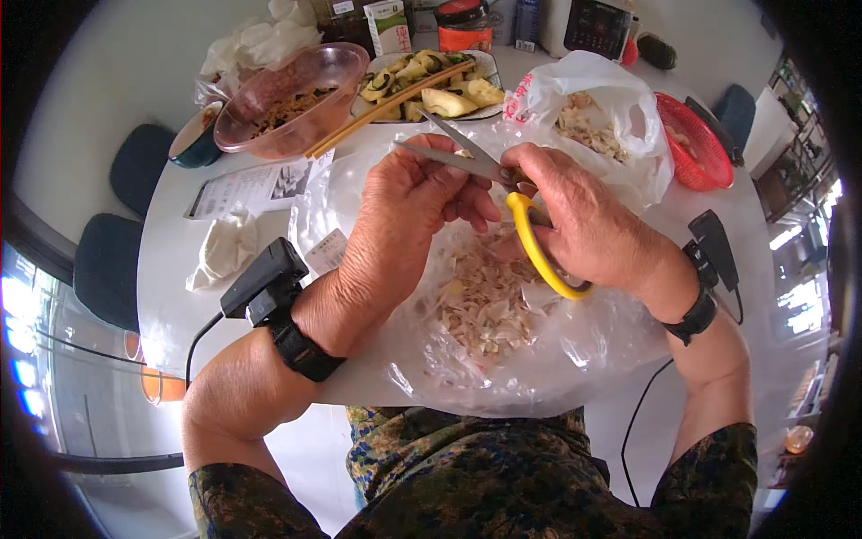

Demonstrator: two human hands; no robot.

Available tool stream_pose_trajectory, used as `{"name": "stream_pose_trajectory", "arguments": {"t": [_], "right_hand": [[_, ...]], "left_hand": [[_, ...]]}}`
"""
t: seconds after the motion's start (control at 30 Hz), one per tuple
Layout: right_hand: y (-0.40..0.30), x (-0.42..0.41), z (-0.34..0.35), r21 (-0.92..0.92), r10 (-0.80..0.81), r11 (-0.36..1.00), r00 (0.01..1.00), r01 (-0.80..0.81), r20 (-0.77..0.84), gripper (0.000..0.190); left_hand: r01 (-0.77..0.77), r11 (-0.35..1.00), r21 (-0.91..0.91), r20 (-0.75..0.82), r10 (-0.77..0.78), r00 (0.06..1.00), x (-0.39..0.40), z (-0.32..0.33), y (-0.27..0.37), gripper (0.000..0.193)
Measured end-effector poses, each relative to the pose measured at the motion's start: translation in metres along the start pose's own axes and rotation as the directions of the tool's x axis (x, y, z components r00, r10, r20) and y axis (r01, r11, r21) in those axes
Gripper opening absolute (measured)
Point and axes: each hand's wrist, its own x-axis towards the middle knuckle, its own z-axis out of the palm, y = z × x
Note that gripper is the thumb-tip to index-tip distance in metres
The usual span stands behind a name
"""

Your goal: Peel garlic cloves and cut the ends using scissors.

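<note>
My right hand [586,215] grips yellow-handled scissors [539,252], whose blades are apart and point up and left. Between the fingertips of my left hand [424,182] is a small pale piece [463,153], held at the blades; it looks like a garlic clove, but my fingers partly cover it. Below both hands, a heap of thin papery peelings [488,306] lies on a clear plastic sheet or bag [579,343]. An open white plastic bag [640,108] at the upper right holds more pale pieces [589,128].
Beyond my hands stand a pink translucent bowl [236,128], a plate of food [495,111] with wooden chopsticks [377,114] across it, and a red plastic basket [720,168]. A crumpled white cloth or tissue [229,246] and a printed packet [249,185] lie at left on the white table [165,269].
</note>
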Motion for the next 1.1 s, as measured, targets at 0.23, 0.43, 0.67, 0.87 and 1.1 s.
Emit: {"name": "stream_pose_trajectory", "arguments": {"t": [0.23, 0.43, 0.67, 0.87, 1.1], "right_hand": [[-0.003, -0.003, 0.003, 0.026, 0.029, 0.999, 1.000, -0.029, -0.005, 0.038], [-0.003, -0.002, 0.003, 0.011, 0.032, 0.999, 0.999, -0.032, 0.000, 0.036], [-0.013, 0.000, -0.002, -0.036, 0.176, 0.984, 0.979, -0.173, 0.107, 0.038], [-0.016, 0.000, 0.001, -0.037, 0.179, 0.983, 0.983, -0.178, 0.038, 0.034], [-0.011, 0.001, 0.003, 0.009, 0.173, 0.985, 0.985, -0.173, 0.018, 0.023]], "left_hand": [[0.006, 1.000, 0.017, 0.014, -0.006, 1.000, 0.000, 0.001, 0.003, 0.017], [-0.016, 0.998, 0.056, 0.018, 0.015, 1.000, 0.000, 0.003, 0.005, 0.012], [0.026, 0.986, 0.165, -0.051, -0.017, 0.999, 0.001, 0.001, 0.007, 0.012], [0.008, 0.989, 0.150, -0.063, 0.002, 0.998, -0.001, 0.006, 0.016, 0.011], [-0.022, 0.973, 0.230, -0.020, 0.028, 0.999, 0.003, 0.002, 0.018, 0.010]]}}
